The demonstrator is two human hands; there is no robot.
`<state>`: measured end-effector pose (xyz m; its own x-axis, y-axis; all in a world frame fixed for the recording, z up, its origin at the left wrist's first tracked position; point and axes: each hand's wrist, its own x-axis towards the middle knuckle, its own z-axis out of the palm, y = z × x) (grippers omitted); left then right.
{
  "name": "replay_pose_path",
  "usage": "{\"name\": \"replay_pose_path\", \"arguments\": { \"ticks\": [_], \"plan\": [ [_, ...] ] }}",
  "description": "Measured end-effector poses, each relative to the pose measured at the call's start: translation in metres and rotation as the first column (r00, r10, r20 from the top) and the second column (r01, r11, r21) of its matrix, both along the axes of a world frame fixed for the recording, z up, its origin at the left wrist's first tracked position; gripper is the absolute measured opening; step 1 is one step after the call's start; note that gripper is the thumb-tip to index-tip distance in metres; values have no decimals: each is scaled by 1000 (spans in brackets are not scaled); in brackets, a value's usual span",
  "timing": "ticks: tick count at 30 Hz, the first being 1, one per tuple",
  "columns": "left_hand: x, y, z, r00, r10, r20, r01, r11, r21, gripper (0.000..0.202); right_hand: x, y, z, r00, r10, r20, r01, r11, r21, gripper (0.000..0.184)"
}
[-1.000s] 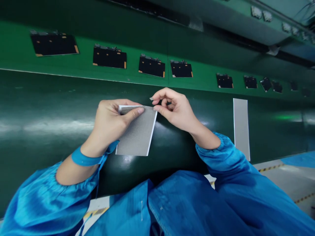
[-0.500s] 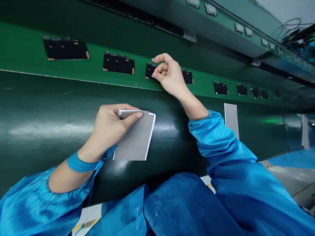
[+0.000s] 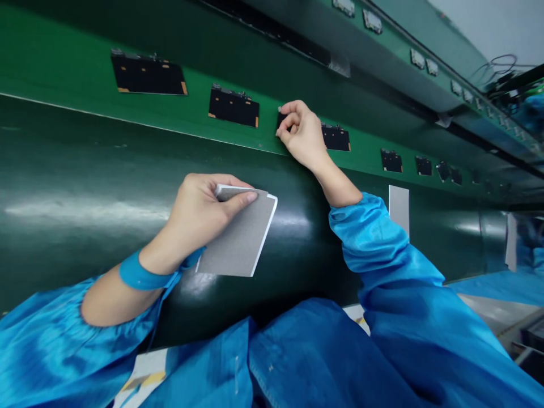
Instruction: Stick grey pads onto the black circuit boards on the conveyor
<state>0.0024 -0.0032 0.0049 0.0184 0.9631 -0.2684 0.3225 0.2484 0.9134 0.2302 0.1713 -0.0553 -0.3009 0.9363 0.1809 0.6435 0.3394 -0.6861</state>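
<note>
My left hand [image 3: 199, 212] grips a grey sheet with white backing [image 3: 240, 241], thumb pressed on its top edge, above the dark green bench. My right hand [image 3: 301, 133] reaches out to the green conveyor belt [image 3: 85, 99], fingers pinched on a tiny grey piece [image 3: 279, 109]. It rests over a black board [image 3: 282, 120] that it mostly hides. Two more black boards lie left of it [image 3: 233, 106] [image 3: 147, 73] and another just right [image 3: 335, 137]. Both arms wear blue sleeves.
More black boards [image 3: 391, 160] run down the belt to the right. A grey strip [image 3: 398, 208] is stuck on the dark bench front, another strip [image 3: 510, 241] farther right. Small white parts [image 3: 372, 20] sit on an upper rail. Floor shows below.
My right hand left the grey sheet with the tiny piece, rose to the belt and now sits lower on the black board. The left hand holds the sheet still.
</note>
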Motion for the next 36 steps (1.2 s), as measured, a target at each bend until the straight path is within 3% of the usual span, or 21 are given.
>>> {"name": "replay_pose_path", "arguments": {
  "ticks": [12, 20, 25, 29, 33, 36],
  "plan": [
    [2, 0, 1, 999, -5, 35, 5, 1000, 4, 17, 21, -9, -2, 999, 9, 53, -13, 996, 91, 28],
    [-1, 0, 7, 999, -40, 13, 40, 999, -21, 20, 32, -13, -10, 978, -33, 208, 2, 989, 146, 27],
    [0, -1, 8, 1000, -30, 4, 30, 999, -19, 22, 62, 2, -12, 956, -128, 264, 98, 987, 124, 47],
    [1, 0, 5, 999, -32, 33, 32, 999, 5, 21, 88, 22, -1, 974, -142, 177, 130, 989, 77, 56],
    [1, 0, 2, 998, -44, 33, 44, 999, 18, 20, 62, 30, 16, 992, -126, 1, 125, 985, 116, 34],
    [1, 0, 1, 999, -28, 20, 27, 1000, 15, 20, 15, 28, 22, 998, 62, -12, -63, 996, -64, 23]
  ]
}}
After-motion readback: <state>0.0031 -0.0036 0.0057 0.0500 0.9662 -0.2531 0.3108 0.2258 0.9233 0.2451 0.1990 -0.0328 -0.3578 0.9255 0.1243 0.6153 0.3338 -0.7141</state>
